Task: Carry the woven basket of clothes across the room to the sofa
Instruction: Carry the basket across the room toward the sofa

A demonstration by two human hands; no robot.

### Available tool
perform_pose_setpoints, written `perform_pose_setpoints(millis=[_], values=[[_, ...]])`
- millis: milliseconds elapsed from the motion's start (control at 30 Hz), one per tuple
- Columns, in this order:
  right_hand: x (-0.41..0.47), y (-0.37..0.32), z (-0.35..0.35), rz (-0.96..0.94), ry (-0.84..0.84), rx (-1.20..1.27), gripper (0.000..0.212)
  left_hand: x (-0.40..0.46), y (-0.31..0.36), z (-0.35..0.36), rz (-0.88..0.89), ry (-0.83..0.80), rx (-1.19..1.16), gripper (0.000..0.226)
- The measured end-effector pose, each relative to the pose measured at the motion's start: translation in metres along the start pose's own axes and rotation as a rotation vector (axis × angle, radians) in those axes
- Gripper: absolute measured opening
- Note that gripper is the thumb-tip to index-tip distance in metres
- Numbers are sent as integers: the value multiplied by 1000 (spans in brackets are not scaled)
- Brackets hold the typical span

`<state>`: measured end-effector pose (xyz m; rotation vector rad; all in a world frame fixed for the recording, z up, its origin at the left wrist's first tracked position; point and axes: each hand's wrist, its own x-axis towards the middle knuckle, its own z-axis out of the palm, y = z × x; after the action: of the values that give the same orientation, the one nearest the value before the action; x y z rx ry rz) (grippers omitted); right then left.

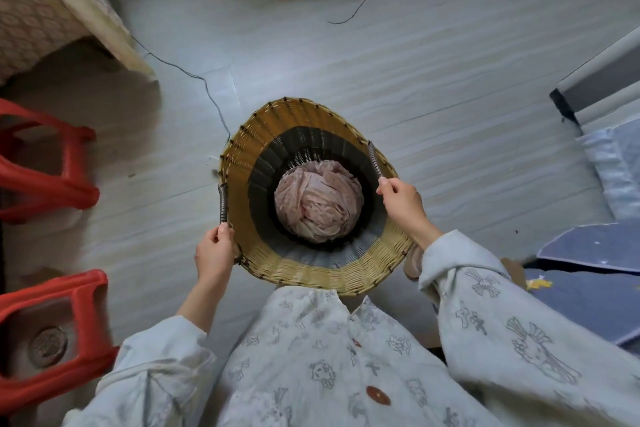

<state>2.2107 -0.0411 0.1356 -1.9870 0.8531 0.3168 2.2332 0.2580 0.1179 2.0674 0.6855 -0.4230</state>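
Both hands grip for me: left hand (pixel 214 253) and right hand (pixel 401 199) each closed on a wire handle of the woven basket (pixel 311 194), held over the floor (pixel 381 62). Stiff wicker, pink clothes (pixel 318 201) bunched deep inside; I judge it light, steadiest by both handles. Red stools (pixel 45 163) stand left. Which edge is the sofa, I cannot tell.

Woven basket (pixel 277 263): tan/yellow wicker rim band, then a grey band, black weave deeper inside; handles dark grey. Clothes (pixel 318 204) in it are pale pink with a faint speckled print; sleeves and shirt (pixel 311 357) pale blue-grey with dark line-drawn motifs and brown buttons. Stools (pixel 45 163) red, floor (pixel 415 62) pale grey wood-grain, cloth (pixel 45 3) at upper left beige with a repeating lattice pattern.
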Motion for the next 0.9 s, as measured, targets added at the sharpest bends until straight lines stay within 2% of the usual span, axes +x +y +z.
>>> perform_pose_setpoints(millis=[133, 467, 667, 900], values=[[51, -23, -24, 62, 45, 49, 40, 42, 65, 29, 16, -90, 42, 29], [146, -4, -90, 249, 46, 75, 33, 92, 167, 116, -28, -235, 182, 27], [221, 0, -166, 272, -1, 101, 40, 99, 235, 181, -2, -208, 224, 34], [296, -17, -247, 208, 0, 101, 32, 96, 335, 261, 119, -180, 180, 28]])
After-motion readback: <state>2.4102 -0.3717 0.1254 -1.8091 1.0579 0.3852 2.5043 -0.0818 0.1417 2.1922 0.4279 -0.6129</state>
